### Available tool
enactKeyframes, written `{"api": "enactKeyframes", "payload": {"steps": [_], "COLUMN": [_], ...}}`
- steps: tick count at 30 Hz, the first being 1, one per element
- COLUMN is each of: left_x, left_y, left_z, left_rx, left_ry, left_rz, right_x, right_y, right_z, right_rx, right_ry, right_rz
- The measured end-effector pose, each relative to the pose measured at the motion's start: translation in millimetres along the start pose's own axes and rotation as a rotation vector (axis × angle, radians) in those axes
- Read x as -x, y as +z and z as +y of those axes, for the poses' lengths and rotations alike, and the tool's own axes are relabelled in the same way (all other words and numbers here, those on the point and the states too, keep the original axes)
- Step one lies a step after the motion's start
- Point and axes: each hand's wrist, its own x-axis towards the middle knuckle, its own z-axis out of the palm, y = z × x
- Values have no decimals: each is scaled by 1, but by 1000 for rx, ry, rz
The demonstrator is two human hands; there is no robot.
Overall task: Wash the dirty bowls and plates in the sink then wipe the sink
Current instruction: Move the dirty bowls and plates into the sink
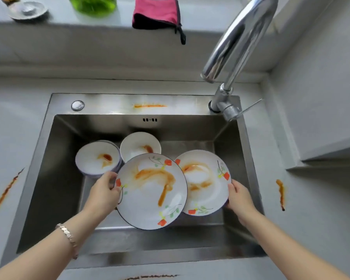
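Left plate point(152, 190), sauce-smeared, is pinched at its 9 o'clock rim by the left grip point(104, 190), fingers curled over the edge. Right plate point(207, 178), also smeared, is held at its 4 o'clock rim by the right grip point(239, 199), and its left edge is overlapped by the left plate. Both are located inside the sink point(55, 188), mid-basin. Stained first bowl point(98, 158) is seen at 10 o'clock of the left plate, second bowl point(139, 144) at 12. Sauce streaks are noted on the tabletop point(311, 219).

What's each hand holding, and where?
Plates: left hand grips the left plate by its left rim; right hand grips the right plate by its right rim.
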Motion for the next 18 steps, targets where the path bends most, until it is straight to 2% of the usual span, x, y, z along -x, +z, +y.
{"api": "enactKeyframes", "payload": {"steps": [8, 14, 18], "left_x": [1, -12, -25], "left_y": [-5, 10, 22], "left_z": [-18, -28, -35], "left_rx": [-2, 75, 133], "left_ry": [-18, -67, -87], "left_rz": [-2, -23, -47], "right_x": [-58, -91, -103], "right_y": [67, 91, 93], "right_z": [21, 21, 24], "right_rx": [-285, -444, -421], "right_ry": [265, 278, 274], "right_rz": [145, 135, 117]}}
